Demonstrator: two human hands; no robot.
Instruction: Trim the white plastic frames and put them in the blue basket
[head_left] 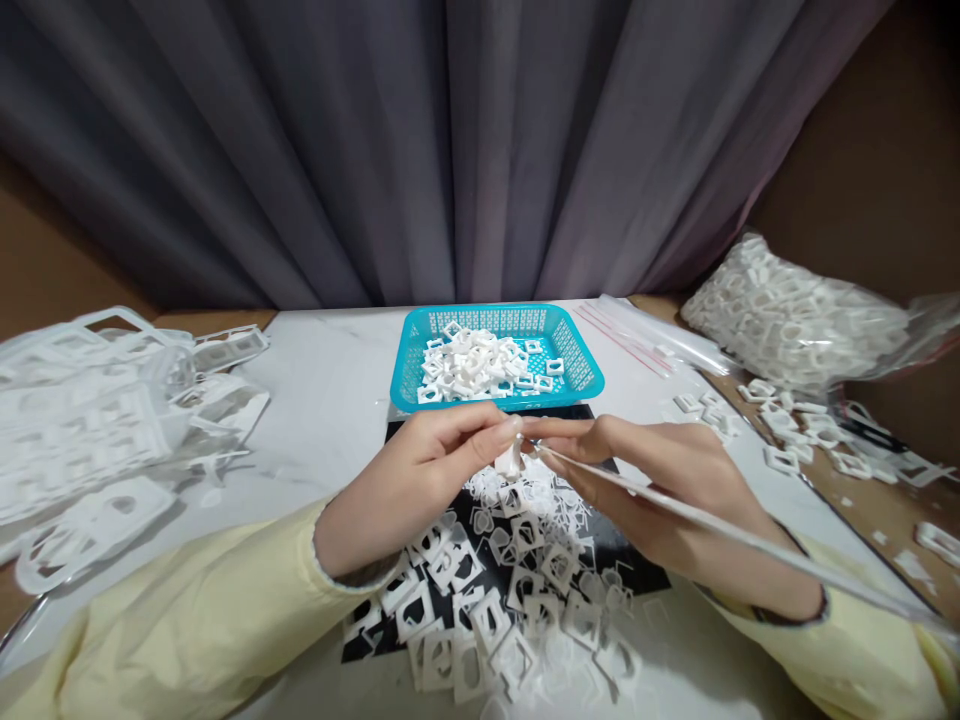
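My left hand (427, 480) is closed, thumb and index finger pinching a small white plastic piece (510, 460). Close against it, my right hand (667, 490) is closed on a long, thin white rod-like thing (675, 505). Its near end lies at the small piece, and the rest runs back over the wrist to the lower right. Whether it is stiff or a cord I cannot tell. Below both hands, white square frames (491, 620) with cut-out centres and thin white offcuts (544, 495) lie heaped on a black mat (645, 575).
Beyond the hands stands a turquoise basket (589, 385) with many white frames in it. White plastic sheets (82, 430) pile up at left. At right are flat clear bags (660, 345), a full bag of white pieces (795, 310) and loose frames (821, 430). A grey curtain (450, 150) hangs behind.
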